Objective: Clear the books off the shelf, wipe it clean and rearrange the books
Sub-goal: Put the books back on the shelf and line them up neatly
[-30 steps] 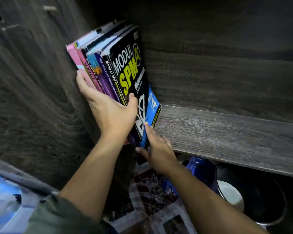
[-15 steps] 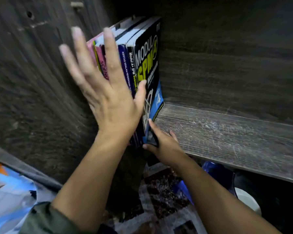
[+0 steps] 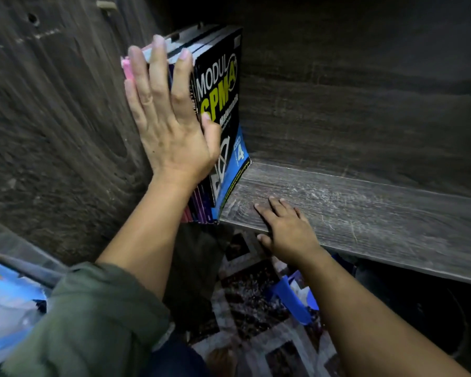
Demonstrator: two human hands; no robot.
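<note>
Right hand [image 3: 286,229] released books [image 3: 220,85], moved onto shelf [image 3: 365,210], fingers flat, holding nothing. Left hand [image 3: 169,126] open, flat against spines. Books upright; restacking probably near done.

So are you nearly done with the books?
Nearly, it seems. Done: the books stand at the left end of the shelf, against the side wall. In hand: the left hand presses flat on their spines; the right hand rests on the shelf edge. Left: perhaps only letting go. Whether the shelf was wiped, I cannot tell; pale streaks show.
</note>
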